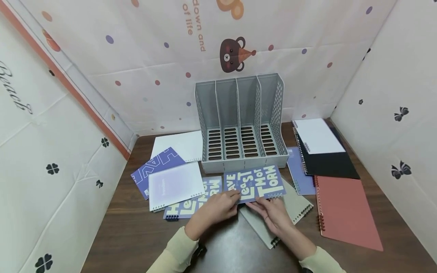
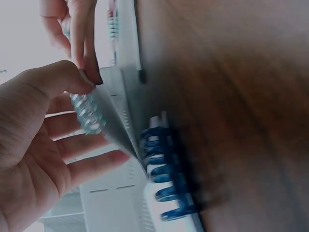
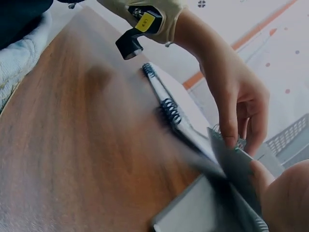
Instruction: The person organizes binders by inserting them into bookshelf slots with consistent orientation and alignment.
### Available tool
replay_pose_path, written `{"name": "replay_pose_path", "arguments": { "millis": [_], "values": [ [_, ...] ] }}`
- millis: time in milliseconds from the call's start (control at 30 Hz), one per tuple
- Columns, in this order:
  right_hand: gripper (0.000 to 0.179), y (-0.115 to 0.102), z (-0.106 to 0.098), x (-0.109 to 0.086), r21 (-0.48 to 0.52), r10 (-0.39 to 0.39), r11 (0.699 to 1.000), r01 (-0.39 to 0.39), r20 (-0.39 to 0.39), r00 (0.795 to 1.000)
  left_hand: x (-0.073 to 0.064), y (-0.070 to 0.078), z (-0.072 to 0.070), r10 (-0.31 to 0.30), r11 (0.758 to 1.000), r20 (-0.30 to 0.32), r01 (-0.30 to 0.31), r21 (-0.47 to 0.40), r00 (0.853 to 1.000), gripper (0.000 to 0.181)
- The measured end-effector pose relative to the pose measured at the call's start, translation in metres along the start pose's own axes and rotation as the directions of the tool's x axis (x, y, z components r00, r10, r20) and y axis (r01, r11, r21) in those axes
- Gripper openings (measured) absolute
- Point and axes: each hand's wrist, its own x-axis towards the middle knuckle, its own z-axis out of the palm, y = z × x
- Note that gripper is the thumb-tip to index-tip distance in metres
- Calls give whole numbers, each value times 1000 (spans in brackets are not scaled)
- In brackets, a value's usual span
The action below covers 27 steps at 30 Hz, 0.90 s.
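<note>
A blue spiral notebook (image 1: 254, 184) with pale block lettering is held raised at its near edge, in front of the grey file organizer (image 1: 244, 163). My left hand (image 1: 220, 207) pinches its left part, thumb over the coil binding in the left wrist view, fingers spread behind. My right hand (image 1: 274, 215) grips the near edge further right, thumb on top. Under the right hand lies a grey-green spiral notebook (image 1: 296, 203) on the table. Beside the left hand a similar blue lettered notebook (image 1: 184, 208) lies partly beneath a pale lavender notebook (image 1: 175, 185).
The organizer's several upright slots hold nothing. At left lie a purple notebook (image 1: 157, 167) and a white one (image 1: 179, 144). To the right are a red notebook (image 1: 348, 210), a black one (image 1: 327, 165), a small white one (image 1: 319, 136) and a blue-violet one (image 1: 302, 174). Patterned cloth walls surround the table.
</note>
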Motion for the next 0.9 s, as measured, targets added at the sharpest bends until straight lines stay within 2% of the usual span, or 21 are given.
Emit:
{"name": "replay_pose_path", "arguments": {
  "millis": [167,300,467,533,600,633,667,700,733,800,867,900],
  "values": [
    [81,-15,6,-8,-114,-99,988,106,66,993,1,2,-10,7,999,-51,-9,-47,999,41],
    [83,-25,8,-16,-222,-176,954,201,126,976,1,7,-13,18,994,-109,-29,-105,994,43],
    [82,-36,6,-31,-377,-237,884,277,149,960,-1,13,-13,0,965,-161,-43,-259,987,45],
    [75,-41,7,-36,-444,-250,851,281,128,960,-1,13,-12,-32,951,-189,-28,-308,981,45],
    [68,-48,10,-39,-519,-251,815,258,85,964,2,10,-12,-94,946,-243,11,-324,965,44],
    [65,-52,12,-40,-556,-249,795,241,63,966,3,7,-12,-143,944,-280,46,-327,949,44],
    [63,-56,14,-40,-587,-246,777,226,47,968,5,2,-11,-199,940,-326,86,-331,924,44],
    [61,-60,16,-40,-612,-241,763,211,34,970,8,-3,-12,-267,928,-367,135,-348,891,44],
    [59,-64,18,-40,-636,-241,745,201,24,970,10,-9,-12,-346,908,-397,196,-371,851,45],
    [58,-70,21,-38,-654,-249,729,202,22,968,14,-23,-14,-501,844,-429,315,-434,752,50],
    [57,-75,22,-37,-659,-277,716,230,35,960,19,-39,-16,-633,760,-417,420,-496,652,55],
    [57,-78,21,-36,-660,-295,708,251,46,954,21,-47,-17,-690,712,-389,475,-517,610,57]
  ]
}}
